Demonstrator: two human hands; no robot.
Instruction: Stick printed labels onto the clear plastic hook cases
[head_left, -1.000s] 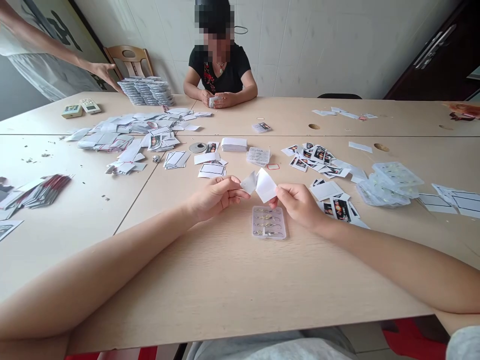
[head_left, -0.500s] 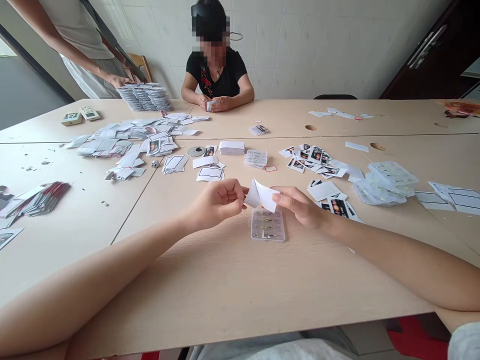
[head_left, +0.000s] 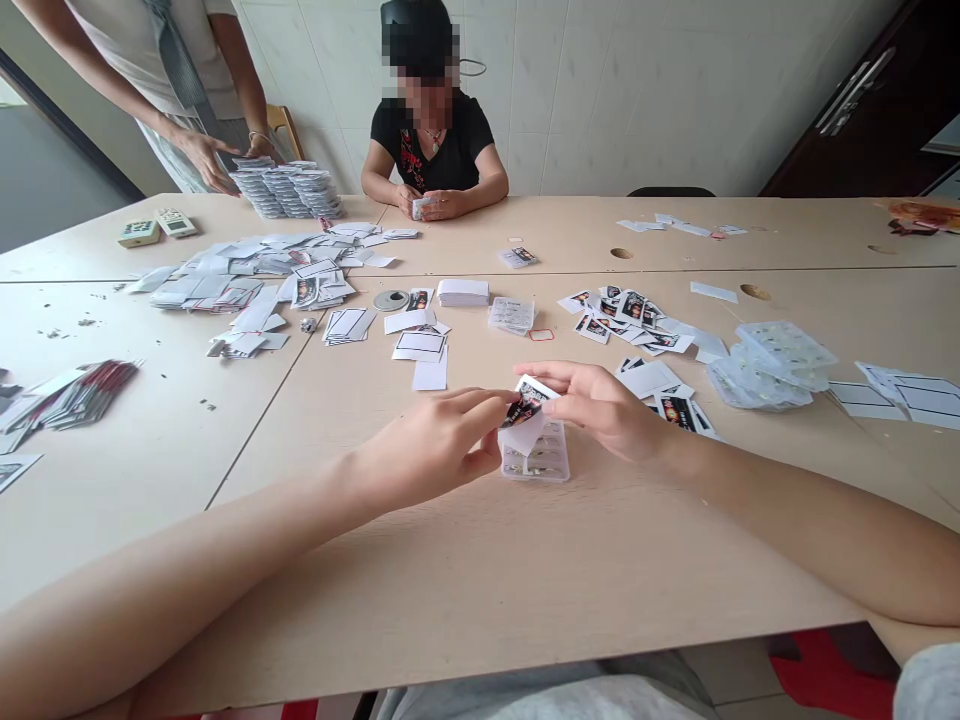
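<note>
**Q:** Identify the item in hand and give its location.

**A:** A folded paper card [head_left: 529, 403] is held between both hands, directly above a clear case [head_left: 541, 463]. Its upper face bears a dark printed picture with a white border. A plain white flap hangs from its lower side toward the case. Contact between flap and case cannot be confirmed.

**Q:** State of the left hand [head_left: 424, 450]?

**A:** Closed in a pinch. Its fingers [head_left: 480, 400] extend to the card's left side and hold it.

**Q:** State of the right hand [head_left: 604, 403]?

**A:** Partly closed and gripping the card's right side. Its fingers [head_left: 544, 371] reach over the upper edge. The thumb position cannot be determined.

**Q:** What lies under the hands?

**A:** The clear case, with small metallic items inside. The card and left hand hide part of it.

**Q:** What surrounds the hands on the table [head_left: 480, 590]?

**A:** Ahead of the left hand lie white cards [head_left: 430, 372]. Just beyond the right hand lie printed cards [head_left: 675, 411]. Farther right sit stacked clear trays [head_left: 772, 367]. Across the table, a seated person [head_left: 435, 135] holds a small white item [head_left: 421, 207] in both hands. At the far left, a standing person's hand [head_left: 202, 160] is near a block of stacked cases [head_left: 285, 190].
</note>
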